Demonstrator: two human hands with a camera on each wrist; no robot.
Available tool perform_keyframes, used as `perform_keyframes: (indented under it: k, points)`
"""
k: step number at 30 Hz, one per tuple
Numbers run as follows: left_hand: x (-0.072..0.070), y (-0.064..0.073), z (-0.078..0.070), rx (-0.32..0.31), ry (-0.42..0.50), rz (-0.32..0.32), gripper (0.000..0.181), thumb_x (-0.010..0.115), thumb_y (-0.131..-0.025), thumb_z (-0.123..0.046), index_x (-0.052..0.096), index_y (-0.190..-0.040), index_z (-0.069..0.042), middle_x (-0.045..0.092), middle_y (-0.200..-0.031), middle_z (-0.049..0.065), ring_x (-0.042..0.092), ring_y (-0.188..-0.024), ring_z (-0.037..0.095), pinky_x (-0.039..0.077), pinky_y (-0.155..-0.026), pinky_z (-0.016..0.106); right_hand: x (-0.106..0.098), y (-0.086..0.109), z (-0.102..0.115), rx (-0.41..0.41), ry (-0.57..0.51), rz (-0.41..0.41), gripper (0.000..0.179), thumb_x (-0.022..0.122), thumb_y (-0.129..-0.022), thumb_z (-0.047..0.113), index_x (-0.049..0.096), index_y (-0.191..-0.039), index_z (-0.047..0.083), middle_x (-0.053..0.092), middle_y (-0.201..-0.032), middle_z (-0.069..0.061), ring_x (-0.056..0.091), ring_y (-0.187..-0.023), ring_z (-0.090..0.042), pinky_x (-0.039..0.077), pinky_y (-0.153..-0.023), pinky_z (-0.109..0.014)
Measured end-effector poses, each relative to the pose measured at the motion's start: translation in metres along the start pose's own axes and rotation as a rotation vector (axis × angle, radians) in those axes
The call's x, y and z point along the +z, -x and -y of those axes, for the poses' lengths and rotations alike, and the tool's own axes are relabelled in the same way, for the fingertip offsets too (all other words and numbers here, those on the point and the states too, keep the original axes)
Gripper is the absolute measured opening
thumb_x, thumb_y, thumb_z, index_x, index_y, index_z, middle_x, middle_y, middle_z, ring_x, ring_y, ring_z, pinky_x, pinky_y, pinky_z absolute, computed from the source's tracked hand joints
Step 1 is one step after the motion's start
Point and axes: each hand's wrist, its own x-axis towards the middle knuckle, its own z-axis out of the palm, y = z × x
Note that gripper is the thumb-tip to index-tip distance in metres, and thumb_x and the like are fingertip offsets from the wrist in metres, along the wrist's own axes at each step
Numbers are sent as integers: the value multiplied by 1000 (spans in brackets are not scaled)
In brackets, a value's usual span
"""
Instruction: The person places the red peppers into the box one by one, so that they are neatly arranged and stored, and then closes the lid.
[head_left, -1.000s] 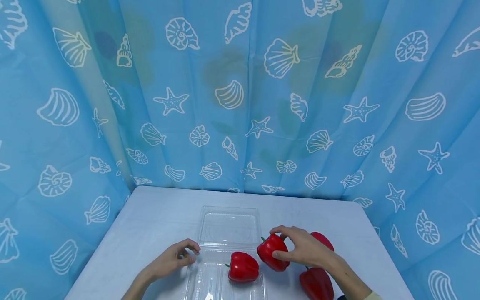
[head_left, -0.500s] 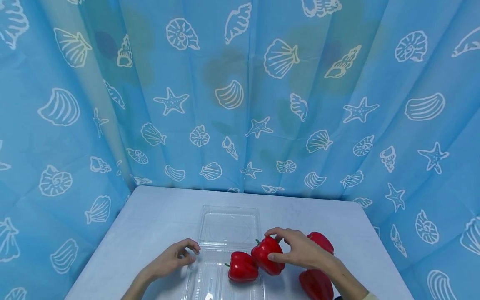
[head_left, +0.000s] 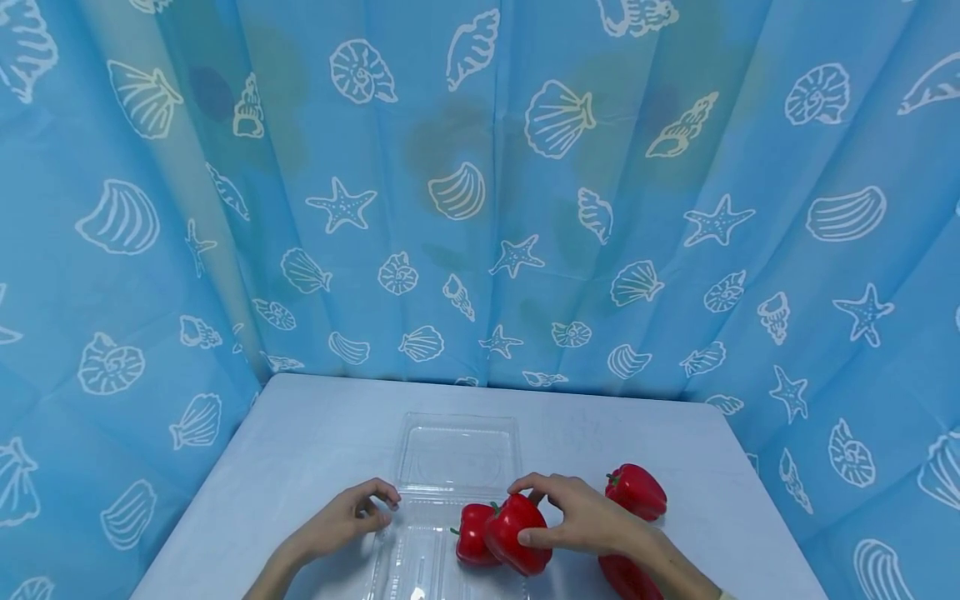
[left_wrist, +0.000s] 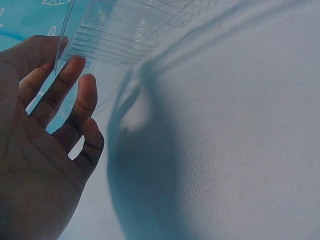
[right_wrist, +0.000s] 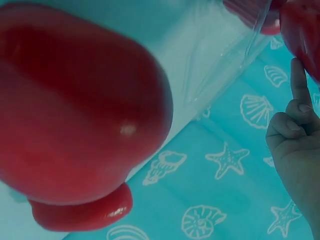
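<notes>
A clear plastic clamshell container point(head_left: 420, 542) lies opened out on the table, its lid point(head_left: 457, 454) toward the back. My left hand point(head_left: 348, 521) holds its left rim between thumb and curled fingers; in the left wrist view the fingertips point(left_wrist: 76, 62) meet the plastic edge. One red bell pepper point(head_left: 471, 542) sits in the near tray. With thumb and fingers, my right hand point(head_left: 577, 517) grips a second red bell pepper point(head_left: 517, 537) over the tray's right side, overlapping the first. In the right wrist view, the gripped bell pepper point(right_wrist: 300, 30) shows at the upper right.
Two more red bell peppers lie on the white table point(head_left: 322, 425) to the right: one point(head_left: 637, 492) behind my right forearm, another point(head_left: 628, 577) partly hidden under it. A blue shell-patterned curtain point(head_left: 480, 250) stands around the table's back and sides.
My right hand has moved left and slightly nearer with its bell pepper, from beside the tray to over it, covering part of the first pepper. The left hand has stayed still.
</notes>
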Motion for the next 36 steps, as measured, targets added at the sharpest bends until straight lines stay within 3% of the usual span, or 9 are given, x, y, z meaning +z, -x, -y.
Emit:
perform_keyframes:
  k: [11,26,36]
  points:
    - [0,0,2,8,-7,-9,29,66,-96,-20,61,-123,-9,65,-120,9,62,-91,21,45,-75,36,14,-2,13,-26,1,71,70,88,-68,50,55,-130,42,62,-114,12,59,-103,-10,58,-72,-30]
    - [0,0,5,2,6,-2,31,67,-96,-24,62,-123,-10,65,-119,9,63,-91,21,46,-75,37,32,-4,20,-99,-9,149,66,92,-66,39,55,-121,38,60,-114,17,58,-102,-4,56,-72,-25]
    - [-1,0,5,-7,3,-1,31,68,-96,-25,62,-123,-10,65,-120,8,63,-92,21,46,-76,37,41,-2,21,-129,64,173,66,92,-67,36,57,-123,40,58,-118,18,55,-103,-2,54,-71,-21]
